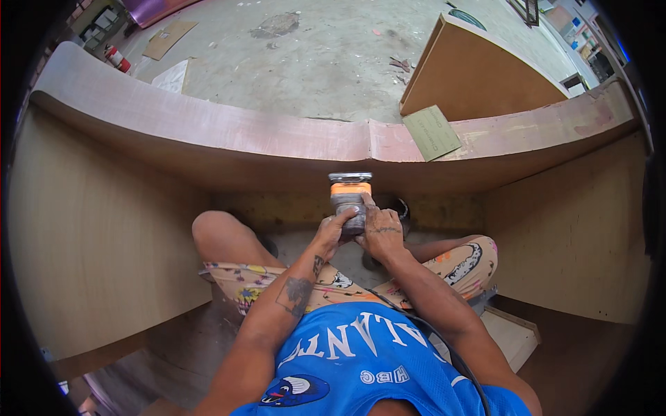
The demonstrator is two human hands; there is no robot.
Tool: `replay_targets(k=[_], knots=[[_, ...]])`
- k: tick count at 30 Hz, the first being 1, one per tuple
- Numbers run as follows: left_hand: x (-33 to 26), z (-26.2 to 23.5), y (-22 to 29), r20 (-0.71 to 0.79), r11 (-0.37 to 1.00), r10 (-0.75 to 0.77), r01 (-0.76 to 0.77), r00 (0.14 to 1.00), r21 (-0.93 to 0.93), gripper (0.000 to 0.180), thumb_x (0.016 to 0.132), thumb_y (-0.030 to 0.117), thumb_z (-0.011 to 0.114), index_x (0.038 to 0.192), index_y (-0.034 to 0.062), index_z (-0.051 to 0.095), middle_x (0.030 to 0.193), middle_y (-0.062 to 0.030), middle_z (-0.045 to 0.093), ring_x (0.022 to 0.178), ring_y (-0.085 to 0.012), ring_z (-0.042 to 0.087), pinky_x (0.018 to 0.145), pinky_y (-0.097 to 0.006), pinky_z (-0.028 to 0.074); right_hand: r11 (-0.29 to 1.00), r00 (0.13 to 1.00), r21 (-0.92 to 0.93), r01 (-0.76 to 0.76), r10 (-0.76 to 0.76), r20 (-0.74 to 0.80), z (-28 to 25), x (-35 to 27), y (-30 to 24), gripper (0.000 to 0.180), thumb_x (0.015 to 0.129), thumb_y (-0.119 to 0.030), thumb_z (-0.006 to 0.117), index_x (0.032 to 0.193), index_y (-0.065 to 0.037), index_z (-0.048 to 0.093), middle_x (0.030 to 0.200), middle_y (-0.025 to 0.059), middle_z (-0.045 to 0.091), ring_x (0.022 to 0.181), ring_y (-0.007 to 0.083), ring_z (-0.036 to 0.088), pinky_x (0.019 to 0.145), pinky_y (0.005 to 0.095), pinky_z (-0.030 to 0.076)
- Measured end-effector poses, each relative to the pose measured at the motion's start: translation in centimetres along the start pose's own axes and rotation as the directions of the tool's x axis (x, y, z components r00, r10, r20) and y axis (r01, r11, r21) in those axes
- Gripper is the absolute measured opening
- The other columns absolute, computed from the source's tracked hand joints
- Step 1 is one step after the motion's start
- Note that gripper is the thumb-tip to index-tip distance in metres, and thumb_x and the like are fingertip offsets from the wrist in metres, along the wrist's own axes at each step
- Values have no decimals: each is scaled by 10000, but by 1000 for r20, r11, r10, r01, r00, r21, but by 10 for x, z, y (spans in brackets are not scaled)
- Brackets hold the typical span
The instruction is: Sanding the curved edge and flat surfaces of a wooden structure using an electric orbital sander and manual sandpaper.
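Note:
Both my hands grip an orange and dark grey power sander (351, 188) in front of me, between my bent knees. My left hand (336, 227) wraps its body from the left, thumb laid across it. On the other side my right hand (380, 227) holds it, with a finger reaching up the orange part. The sander's flat metal end points away from me, close to the inner face of a long wooden panel (305, 166). Its underside is hidden. A sheet of sandpaper (431, 133) lies on the panel's pinkish top edge, right of the middle.
Wooden side panels (104, 229) flank me left and right. A dark cord (454, 357) runs over my right side. Beyond the long panel, a brown board piece (479, 76) stands on the concrete floor (312, 62). Cardboard (170, 39) and a red fire extinguisher (118, 59) are far left.

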State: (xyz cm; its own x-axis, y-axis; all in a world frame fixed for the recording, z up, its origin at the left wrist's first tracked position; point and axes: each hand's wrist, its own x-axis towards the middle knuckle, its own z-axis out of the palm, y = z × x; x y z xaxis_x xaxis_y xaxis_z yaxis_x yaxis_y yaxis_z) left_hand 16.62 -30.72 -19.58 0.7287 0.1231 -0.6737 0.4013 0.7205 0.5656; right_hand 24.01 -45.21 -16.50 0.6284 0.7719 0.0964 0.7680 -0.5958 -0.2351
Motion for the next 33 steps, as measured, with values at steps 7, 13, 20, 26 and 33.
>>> replay_targets(k=[7, 13, 20, 26, 33], knots=[[24, -2, -3, -3, 992, 100, -100, 995, 82, 487, 854, 332, 770, 1209, 31, 627, 1062, -70, 692, 936, -157, 673, 843, -299, 536, 995, 948, 99, -6, -26, 316, 24, 22, 22, 1171, 778, -302, 795, 1578, -18, -12, 943, 204, 706, 851, 382, 688, 768, 470, 533], [31, -15, -3, -39, 953, 231, -218, 972, 211, 458, 846, 329, 788, 1171, 33, 658, 1069, -43, 678, 940, -151, 645, 818, -320, 522, 971, 962, 206, -120, 62, 267, 43, 29, 26, 198, 860, -195, 621, 877, -17, 706, 904, 226, 711, 850, 375, 700, 759, 485, 557], [24, -13, 16, 69, 938, 293, -301, 954, 170, 434, 888, 178, 694, 1274, 7, 587, 1171, -70, 655, 1074, -180, 639, 948, -337, 500, 957, 964, 290, -1, -77, 256, 19, 39, 21, 709, 743, -83, 676, 1413, -103, 443, 927, 225, 685, 905, 401, 687, 788, 505, 544], [19, -21, 21, 64, 933, 295, -302, 953, 196, 447, 881, 172, 654, 1282, -9, 577, 1165, -75, 647, 1065, -192, 633, 952, -336, 488, 926, 902, 367, 89, -231, 364, 13, 49, 22, 1206, 746, -135, 769, 1603, -263, -69, 848, 215, 671, 822, 437, 671, 742, 506, 533], [10, -21, 24, 99, 913, 367, -378, 925, 150, 511, 898, 275, 676, 1313, -1, 563, 1202, -86, 635, 1076, -211, 638, 978, -364, 493, 925, 875, 325, 197, -315, 368, -19, 62, 16, 1220, 741, -164, 781, 1604, -268, -76, 896, 217, 691, 868, 420, 686, 809, 508, 535]])
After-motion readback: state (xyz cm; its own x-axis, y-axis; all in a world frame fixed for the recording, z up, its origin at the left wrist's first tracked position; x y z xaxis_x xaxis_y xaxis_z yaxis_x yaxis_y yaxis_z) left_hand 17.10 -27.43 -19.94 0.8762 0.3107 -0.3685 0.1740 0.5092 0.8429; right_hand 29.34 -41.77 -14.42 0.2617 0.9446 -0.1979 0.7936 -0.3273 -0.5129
